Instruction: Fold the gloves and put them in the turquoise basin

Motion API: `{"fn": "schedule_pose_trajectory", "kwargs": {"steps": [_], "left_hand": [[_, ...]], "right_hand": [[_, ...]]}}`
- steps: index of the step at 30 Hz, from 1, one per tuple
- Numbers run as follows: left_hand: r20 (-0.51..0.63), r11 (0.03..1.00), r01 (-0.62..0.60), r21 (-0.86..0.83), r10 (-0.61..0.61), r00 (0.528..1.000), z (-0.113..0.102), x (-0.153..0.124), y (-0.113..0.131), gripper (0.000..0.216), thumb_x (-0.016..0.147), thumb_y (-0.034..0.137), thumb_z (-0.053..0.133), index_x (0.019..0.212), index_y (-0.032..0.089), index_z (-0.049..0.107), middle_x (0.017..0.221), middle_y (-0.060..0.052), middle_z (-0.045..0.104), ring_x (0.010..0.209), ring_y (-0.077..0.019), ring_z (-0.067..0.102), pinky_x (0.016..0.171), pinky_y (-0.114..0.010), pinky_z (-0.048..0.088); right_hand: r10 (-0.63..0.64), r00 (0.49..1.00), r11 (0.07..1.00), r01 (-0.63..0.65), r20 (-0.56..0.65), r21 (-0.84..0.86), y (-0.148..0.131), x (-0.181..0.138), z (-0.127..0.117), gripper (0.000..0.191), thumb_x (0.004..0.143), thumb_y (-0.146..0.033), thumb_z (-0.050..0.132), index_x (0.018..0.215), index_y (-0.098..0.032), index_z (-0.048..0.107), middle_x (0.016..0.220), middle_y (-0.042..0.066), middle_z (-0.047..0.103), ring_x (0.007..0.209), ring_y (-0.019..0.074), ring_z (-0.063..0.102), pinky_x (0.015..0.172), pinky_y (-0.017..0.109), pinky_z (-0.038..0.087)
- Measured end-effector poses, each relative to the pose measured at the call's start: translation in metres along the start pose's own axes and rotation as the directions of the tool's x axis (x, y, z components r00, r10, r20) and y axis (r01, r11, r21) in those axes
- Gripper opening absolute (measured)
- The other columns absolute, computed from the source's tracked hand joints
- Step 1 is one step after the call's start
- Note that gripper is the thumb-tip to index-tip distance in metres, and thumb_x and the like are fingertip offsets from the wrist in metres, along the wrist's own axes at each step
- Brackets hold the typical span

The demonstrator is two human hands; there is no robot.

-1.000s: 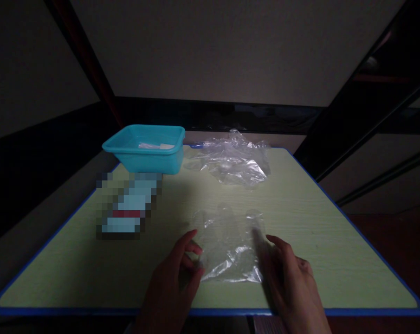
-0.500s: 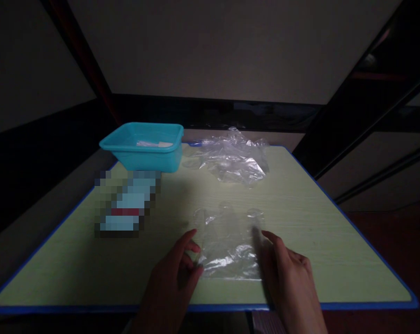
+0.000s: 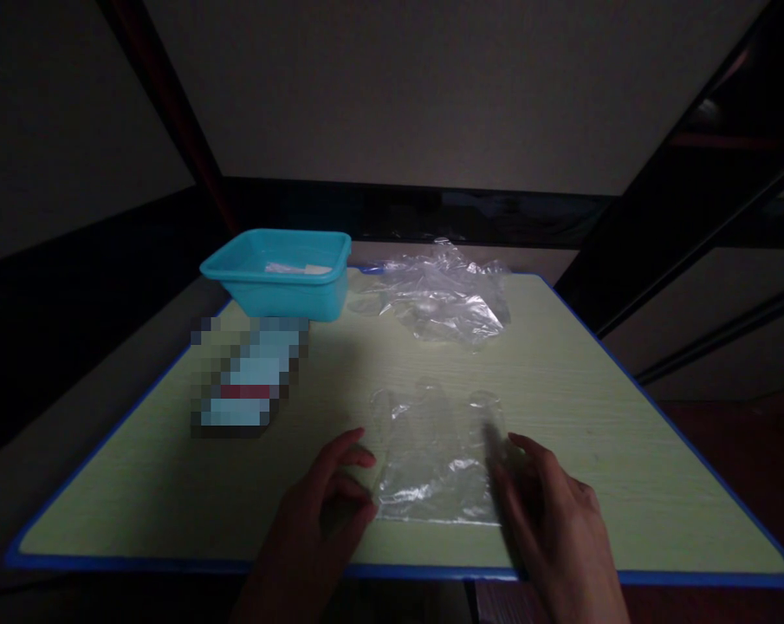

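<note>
A clear plastic glove [image 3: 438, 459] lies flat on the pale green table [image 3: 592, 416], its fingers pointing away from me. My left hand [image 3: 320, 511] rests at the glove's left edge, fingers loosely bent and apart, tips touching the plastic near the cuff. My right hand [image 3: 553, 520] lies on the glove's right edge with its fingers stretched flat. Neither hand grips anything.
A teal plastic tub [image 3: 278, 282] with something pale inside stands at the back left. A crumpled heap of clear plastic [image 3: 447, 299] lies at the back centre. A blurred-out box [image 3: 249, 373] sits in front of the tub. The table's blue front edge [image 3: 171, 563] is close to me.
The glove lies flatter near its cuff than a second ago. Both hands have stayed at its two sides, shifting only slightly. The view has drifted a little.
</note>
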State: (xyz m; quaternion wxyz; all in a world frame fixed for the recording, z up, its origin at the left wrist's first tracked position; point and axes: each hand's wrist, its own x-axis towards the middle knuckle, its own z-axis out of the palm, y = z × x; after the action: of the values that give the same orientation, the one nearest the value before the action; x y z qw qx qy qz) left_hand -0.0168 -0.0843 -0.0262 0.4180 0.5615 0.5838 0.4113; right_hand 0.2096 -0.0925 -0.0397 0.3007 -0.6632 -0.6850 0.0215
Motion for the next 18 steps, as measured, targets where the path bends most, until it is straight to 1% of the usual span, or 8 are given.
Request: {"fn": "schedule_pose_trajectory", "kwargs": {"steps": [6,11,15,18], "left_hand": [[0.042,0.999,0.030,-0.030,-0.029,0.999,0.001,0.002,0.003,0.051,0.066,0.016,0.056,0.116,0.023,0.050,0.092,0.000,0.063,0.059,-0.0097,0.059,0.066,-0.024,0.049],[0.062,0.997,0.063,-0.046,-0.061,0.996,0.001,0.002,0.006,0.053,0.066,0.013,0.055,0.117,0.023,0.051,0.093,0.000,0.064,0.059,-0.0102,0.061,0.066,-0.025,0.050],[0.018,1.000,0.009,-0.008,-0.008,1.000,0.002,0.002,0.002,0.047,0.069,0.015,0.053,0.115,0.023,0.052,0.097,-0.001,0.064,0.062,-0.0112,0.060,0.068,-0.027,0.050],[-0.035,0.995,-0.069,0.076,0.072,0.997,0.005,0.000,-0.004,0.040,0.071,0.016,0.053,0.110,0.023,0.056,0.084,0.001,0.063,0.063,-0.0126,0.058,0.069,-0.027,0.050]], "right_hand": [[-0.030,0.999,0.999,0.030,-0.020,0.020,-0.002,0.002,-0.001,0.028,0.088,-0.028,0.038,0.106,-0.011,0.051,0.075,0.015,0.067,0.069,0.0271,0.065,0.057,0.039,0.044],[-0.049,0.998,0.999,0.049,-0.039,0.001,0.000,0.002,0.001,0.030,0.087,-0.028,0.038,0.106,-0.010,0.052,0.071,0.013,0.066,0.065,0.0252,0.064,0.055,0.037,0.044],[-0.085,0.995,0.996,0.083,-0.061,-0.033,0.000,0.001,0.000,0.029,0.088,-0.026,0.037,0.105,-0.009,0.053,0.070,0.012,0.065,0.062,0.0237,0.063,0.053,0.035,0.043],[-0.107,0.991,0.993,0.102,-0.082,-0.061,-0.002,0.002,-0.001,0.027,0.087,-0.024,0.037,0.104,-0.009,0.053,0.072,0.012,0.065,0.061,0.0229,0.062,0.053,0.035,0.043]]}}
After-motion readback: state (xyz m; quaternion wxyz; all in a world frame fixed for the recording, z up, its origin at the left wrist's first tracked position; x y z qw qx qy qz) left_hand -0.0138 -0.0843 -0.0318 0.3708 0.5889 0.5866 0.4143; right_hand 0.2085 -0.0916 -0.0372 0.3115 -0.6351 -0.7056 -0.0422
